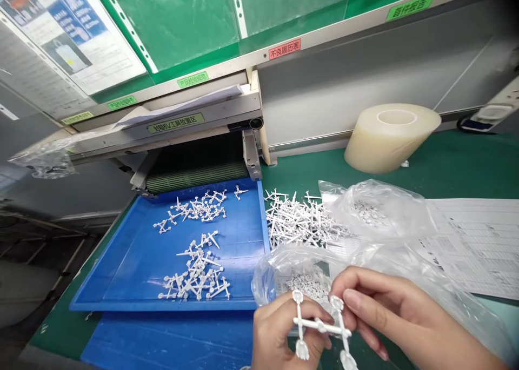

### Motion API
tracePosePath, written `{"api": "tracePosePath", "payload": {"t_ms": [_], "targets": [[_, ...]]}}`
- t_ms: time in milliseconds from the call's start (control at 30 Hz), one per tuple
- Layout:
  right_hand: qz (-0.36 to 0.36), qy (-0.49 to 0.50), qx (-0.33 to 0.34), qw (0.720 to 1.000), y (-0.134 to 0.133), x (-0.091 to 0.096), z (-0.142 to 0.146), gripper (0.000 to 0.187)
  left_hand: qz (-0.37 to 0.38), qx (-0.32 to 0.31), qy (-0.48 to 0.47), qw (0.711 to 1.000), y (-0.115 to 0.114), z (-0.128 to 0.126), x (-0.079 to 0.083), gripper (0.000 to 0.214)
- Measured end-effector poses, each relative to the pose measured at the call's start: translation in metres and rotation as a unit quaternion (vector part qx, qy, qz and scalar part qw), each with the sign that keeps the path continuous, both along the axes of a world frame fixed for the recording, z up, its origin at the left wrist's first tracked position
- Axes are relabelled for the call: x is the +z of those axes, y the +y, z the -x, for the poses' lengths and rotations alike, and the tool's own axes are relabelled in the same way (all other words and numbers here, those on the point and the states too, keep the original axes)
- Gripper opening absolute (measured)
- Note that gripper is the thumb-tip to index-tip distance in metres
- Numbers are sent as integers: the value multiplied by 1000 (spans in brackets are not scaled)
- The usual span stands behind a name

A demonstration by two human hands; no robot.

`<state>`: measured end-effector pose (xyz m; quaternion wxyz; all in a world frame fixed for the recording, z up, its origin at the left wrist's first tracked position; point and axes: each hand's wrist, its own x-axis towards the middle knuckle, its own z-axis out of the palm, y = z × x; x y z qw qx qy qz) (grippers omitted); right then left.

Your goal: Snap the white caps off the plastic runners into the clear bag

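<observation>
Both hands meet at the bottom of the head view over a small white plastic sprue (320,325) shaped like an H with round parts at its ends. My left hand (279,335) pinches its left side. My right hand (389,313) grips its right side with fingers curled. Just behind them lies an open clear plastic bag (300,267) holding small white parts. A heap of bare white sprues (298,221) lies on the green table beyond it.
A blue tray (133,267) on the left holds several white sprues (198,275), under a conveyor outlet (194,170). A second clear bag (375,210) rests on printed sheets (474,243). A roll of clear film (389,138) stands at the back.
</observation>
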<state>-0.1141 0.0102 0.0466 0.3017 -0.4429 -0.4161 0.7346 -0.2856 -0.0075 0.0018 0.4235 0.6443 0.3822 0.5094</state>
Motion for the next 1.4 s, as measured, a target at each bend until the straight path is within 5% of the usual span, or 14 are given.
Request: {"api": "tracePosePath", "payload": {"t_ms": [300, 533, 633, 700, 767, 833, 933, 1067, 1167, 1267, 1400], "targets": [[-12, -18, 19, 1000, 3, -2, -2, 44, -112, 2, 96, 989, 2, 6, -3, 8], [113, 127, 57, 984, 9, -12, 2, 42, -150, 15, 110, 982, 2, 8, -6, 9], [-54, 0, -32, 998, 4, -18, 3, 34, -70, 10, 103, 992, 1, 7, -4, 10], [-213, -114, -92, 966, -2, -21, 2, 18, 15, 9, 84, 996, -1, 6, -3, 10], [-293, -160, -134, 933, -5, -24, 1, 7, 83, 18, 61, 995, -1, 4, -3, 11], [-239, -115, -158, 951, -6, -25, -1, 7, 105, 34, 51, 993, -1, 3, -2, 11], [-24, 47, -88, 995, -3, -27, -1, 25, 75, 58, 64, 993, 1, 4, -2, 13], [75, 118, 22, 990, -6, -29, 6, 40, 26, 74, 108, 991, 5, 5, -2, 17], [48, 56, 8, 997, -12, -30, 12, 48, 95, 79, 83, 989, 5, 2, 0, 14], [-81, -52, -31, 995, -19, -30, 14, 41, 273, 55, -12, 960, 6, -4, 4, 21], [-268, -187, -46, 944, -27, -36, 12, 27, 396, 15, -111, 911, 7, -9, 6, 38]]}}
